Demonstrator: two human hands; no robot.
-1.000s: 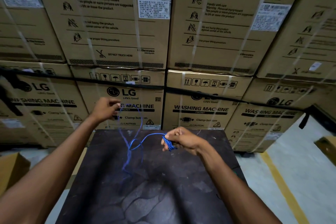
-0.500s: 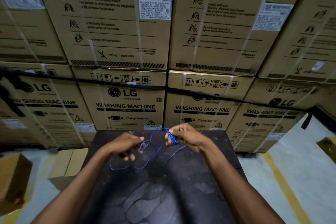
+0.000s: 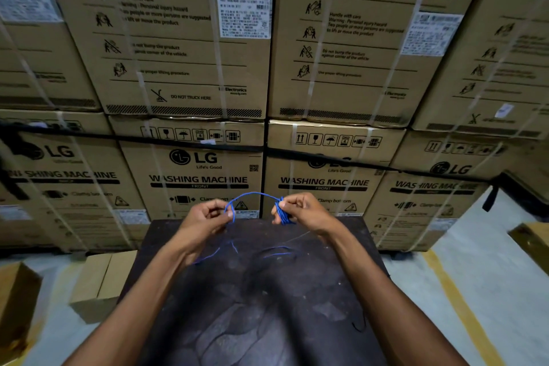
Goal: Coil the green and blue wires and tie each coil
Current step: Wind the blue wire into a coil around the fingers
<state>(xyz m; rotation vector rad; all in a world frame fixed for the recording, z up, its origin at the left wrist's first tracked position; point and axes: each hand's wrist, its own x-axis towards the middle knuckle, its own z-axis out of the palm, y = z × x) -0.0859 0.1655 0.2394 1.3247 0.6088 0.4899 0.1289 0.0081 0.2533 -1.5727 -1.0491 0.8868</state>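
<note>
Stacked cardboard boxes fill the background behind a dark bench. Above the bench's far edge, the right hand holds a small coil of blue wire in a tight grip. The left hand pinches the same wire, which arcs between both hands. Loose strands trail onto the bench.

Smooth blue plastic-coated wire, matt dark scuffed counter, brown cardboard boxes behind with glossy straps.
</note>
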